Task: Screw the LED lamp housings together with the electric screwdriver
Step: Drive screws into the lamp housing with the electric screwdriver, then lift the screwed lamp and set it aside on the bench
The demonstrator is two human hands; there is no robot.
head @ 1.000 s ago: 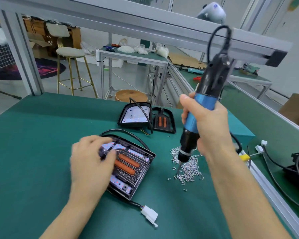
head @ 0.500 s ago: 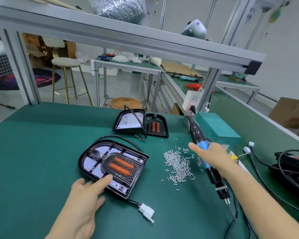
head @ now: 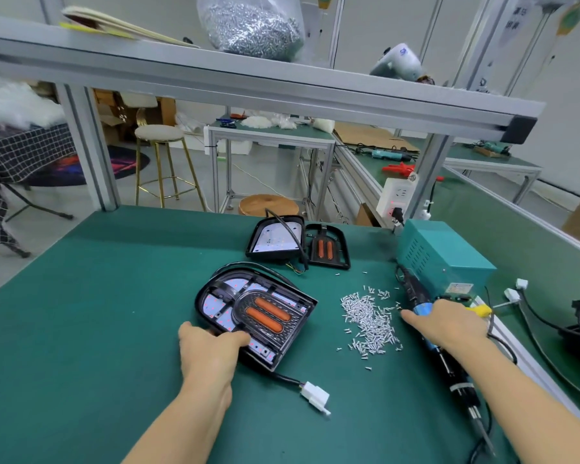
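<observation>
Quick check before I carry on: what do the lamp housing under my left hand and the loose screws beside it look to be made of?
Lamp housing: apparently moulded black plastic, semi-gloss, judging by its ribbed walls and soft sheen. Screws: likely bright plated metal, given their silvery glint; the exact metal is unclear.

Both bare forearms reach forward from the lower edge. The left hand (head: pixel 211 351) lies palm down, fingers bent over the near edge of the lamp housing (head: pixel 255 313). The right hand (head: pixel 449 324) lies palm down over the electric screwdriver (head: pixel 419 301), index finger extended leftward
</observation>
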